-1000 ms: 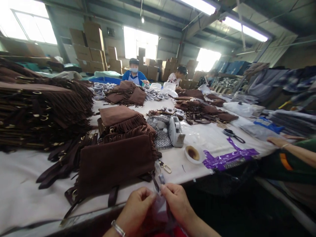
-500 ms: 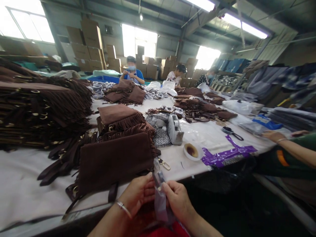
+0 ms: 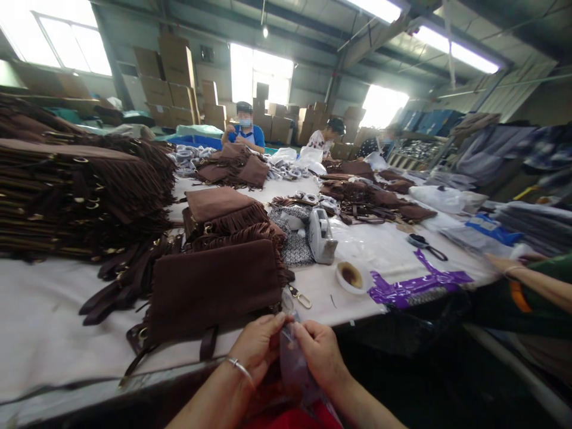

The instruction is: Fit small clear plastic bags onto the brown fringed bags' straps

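Note:
A clear plastic bag (image 3: pixel 295 360) hangs between my hands at the table's front edge. My left hand (image 3: pixel 261 342), with a bracelet at the wrist, pinches its upper part. From the other side my right hand (image 3: pixel 322 351) grips the same bag, thumb and fingers closed. Just beyond the hands lies a dark brown fringed bag (image 3: pixel 214 289). A gold clip (image 3: pixel 301 297) rests on the white table beside it. Whatever is inside the plastic is too blurred to tell.
A tall stack of brown bags (image 3: pixel 67 196) fills the left. Near the middle are a tape dispenser (image 3: pixel 322 235) and a tape roll (image 3: pixel 351 276), with purple tape (image 3: pixel 417 286) rightward. Another person's arm (image 3: pixel 536 280) reaches in at right; people sit across the table.
My left hand has closed its fingers on the plastic bag and come nearer my right hand. The scene has shifted slightly to the right in view.

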A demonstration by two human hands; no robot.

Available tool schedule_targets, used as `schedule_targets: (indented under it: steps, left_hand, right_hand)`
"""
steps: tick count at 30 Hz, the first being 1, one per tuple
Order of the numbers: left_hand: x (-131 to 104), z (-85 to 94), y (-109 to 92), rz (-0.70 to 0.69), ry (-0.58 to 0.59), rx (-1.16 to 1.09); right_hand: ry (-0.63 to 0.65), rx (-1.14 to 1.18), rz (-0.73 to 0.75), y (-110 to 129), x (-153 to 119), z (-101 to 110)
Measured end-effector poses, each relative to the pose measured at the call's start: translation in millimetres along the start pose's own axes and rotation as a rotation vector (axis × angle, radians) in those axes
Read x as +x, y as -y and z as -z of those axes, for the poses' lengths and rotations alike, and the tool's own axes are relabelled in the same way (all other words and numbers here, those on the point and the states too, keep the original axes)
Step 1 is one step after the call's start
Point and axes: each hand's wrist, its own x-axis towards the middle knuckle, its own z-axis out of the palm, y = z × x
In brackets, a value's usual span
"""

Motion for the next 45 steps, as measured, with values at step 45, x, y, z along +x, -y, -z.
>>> schedule_targets:
  steps: [45]
  left_hand:
    - [-18.2,24.1,6.4,-0.218,-0.297,0.205]
  right_hand:
    - [0.065,-0.047,-0.138,4.9,16.7,-13.2]
